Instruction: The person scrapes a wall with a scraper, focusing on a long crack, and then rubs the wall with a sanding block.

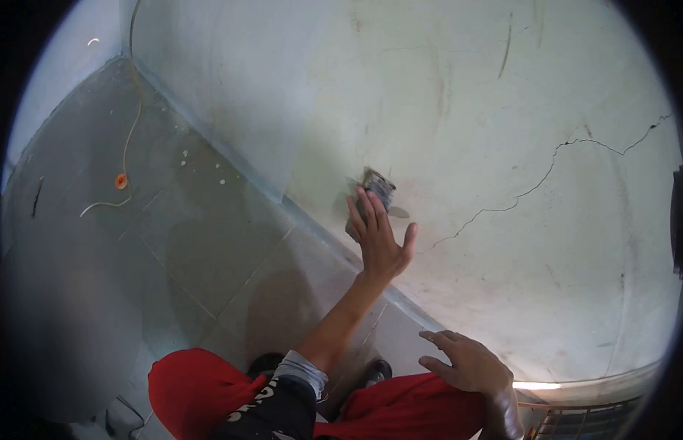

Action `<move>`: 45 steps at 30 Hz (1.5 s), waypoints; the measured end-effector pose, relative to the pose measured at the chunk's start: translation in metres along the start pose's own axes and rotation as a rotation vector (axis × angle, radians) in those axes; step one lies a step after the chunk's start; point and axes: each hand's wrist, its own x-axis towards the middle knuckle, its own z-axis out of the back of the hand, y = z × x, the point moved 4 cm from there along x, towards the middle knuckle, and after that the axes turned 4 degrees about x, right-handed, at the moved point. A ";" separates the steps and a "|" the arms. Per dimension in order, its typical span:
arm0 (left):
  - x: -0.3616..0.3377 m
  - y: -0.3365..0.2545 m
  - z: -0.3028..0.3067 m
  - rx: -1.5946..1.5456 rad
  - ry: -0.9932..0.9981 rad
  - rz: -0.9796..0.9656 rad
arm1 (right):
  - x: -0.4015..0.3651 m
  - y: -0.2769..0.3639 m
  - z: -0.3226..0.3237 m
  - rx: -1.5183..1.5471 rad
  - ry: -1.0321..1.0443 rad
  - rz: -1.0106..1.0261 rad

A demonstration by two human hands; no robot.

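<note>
My left hand [383, 246] reaches out to the pale wall [459, 132], with fingers stretched and the thumb apart. Under its fingertips is a small grey block [380, 187] with a worn brownish edge, pressed flat against the wall; it looks like folded sandpaper, though the fingers hide part of it. Near the red cloth [422, 407] over my lap, my right hand [470, 363] hovers with loosely spread fingers and holds nothing.
A jagged crack [517, 198] runs across the wall. Grey skirting [312, 224] lines its foot. On the tiled floor [209, 271] lie a thin cord [127, 154], an orange ring-shaped piece [121, 181] and several white specks. A dark metal rack [587, 422] stands at lower right.
</note>
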 end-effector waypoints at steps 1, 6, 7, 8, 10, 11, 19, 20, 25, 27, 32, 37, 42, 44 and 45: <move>0.013 -0.003 0.005 -0.027 -0.055 -0.014 | -0.002 -0.003 -0.001 0.004 -0.012 -0.002; 0.114 -0.019 0.059 -0.049 -0.210 -0.037 | -0.015 -0.013 -0.003 -0.015 0.020 -0.102; 0.124 -0.019 0.066 -0.034 -0.220 -0.022 | -0.016 -0.015 -0.003 -0.012 0.026 -0.103; 0.124 -0.020 0.065 -0.028 -0.216 -0.022 | -0.017 -0.019 -0.004 -0.022 0.023 -0.107; 0.119 -0.017 0.063 -0.120 -0.314 -0.055 | -0.016 -0.021 -0.010 -0.025 0.027 -0.106; 0.111 -0.011 0.060 -0.118 -0.315 -0.054 | -0.014 -0.022 -0.010 -0.028 0.007 -0.094; 0.060 0.007 0.061 -0.142 -0.537 -0.039 | -0.009 -0.010 0.000 -0.034 -0.044 -0.004; 0.061 0.012 0.064 -0.138 -0.545 -0.042 | -0.009 -0.012 -0.001 -0.038 -0.046 0.014; 0.068 0.031 0.090 -0.497 -0.560 0.246 | -0.010 -0.009 0.000 -0.053 -0.053 0.007; 0.074 0.043 0.092 -0.502 -0.585 0.250 | -0.010 -0.009 0.000 -0.052 -0.058 0.018; 0.072 0.058 0.098 -0.484 -0.636 0.317 | -0.011 -0.005 0.000 -0.041 -0.044 0.007; 0.067 0.062 0.099 -0.840 -0.521 0.532 | -0.010 -0.005 -0.002 -0.069 -0.061 0.022; 0.069 0.081 0.085 -1.477 -0.369 0.645 | -0.009 -0.002 -0.003 -0.055 -0.076 0.042; 0.069 0.079 0.084 -1.625 -0.341 0.665 | -0.007 -0.003 -0.003 -0.052 -0.072 0.038; 0.070 0.074 0.088 -1.572 -0.350 0.653 | -0.007 -0.004 -0.003 -0.047 -0.071 0.034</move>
